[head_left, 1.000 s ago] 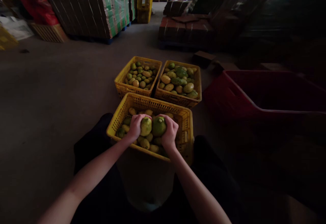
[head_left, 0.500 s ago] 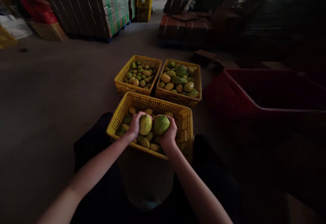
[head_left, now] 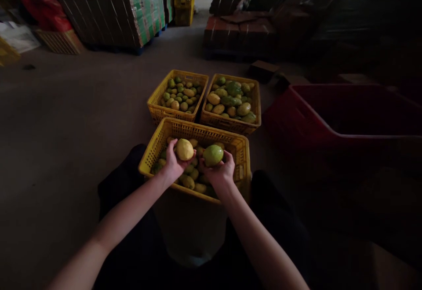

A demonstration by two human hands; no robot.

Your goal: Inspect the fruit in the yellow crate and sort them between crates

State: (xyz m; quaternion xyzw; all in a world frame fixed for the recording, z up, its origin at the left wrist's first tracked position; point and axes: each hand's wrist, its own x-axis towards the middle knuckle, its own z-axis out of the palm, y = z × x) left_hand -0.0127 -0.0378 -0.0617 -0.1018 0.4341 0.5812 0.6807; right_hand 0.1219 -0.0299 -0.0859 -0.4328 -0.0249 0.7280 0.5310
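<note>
Above the near yellow crate [head_left: 243, 149], my left hand [head_left: 172, 164] is closed around a yellow fruit [head_left: 184, 150] that looks like a lemon. My right hand [head_left: 222, 171] cups a larger green lemon [head_left: 213, 155] from below and the side. The two lemons are apart, side by side, with their upper surfaces showing. Below my hands, several yellow and greenish lemons [head_left: 188, 182] lie in the near crate, partly hidden by my hands and forearms. Parts of my fingers under the held fruit are hidden.
Beyond the near crate stand a left yellow crate [head_left: 156, 109] of smaller fruit and a right yellow crate [head_left: 258, 105] of larger fruit. A red bin [head_left: 293, 118] is to the right. Wrapped pallet stacks [head_left: 147, 13] and flat brown cartons [head_left: 237, 33] stand farther back.
Both held lemons have turned in my hands. They have moved slightly apart, and my right palm has rolled upward under the green one.
</note>
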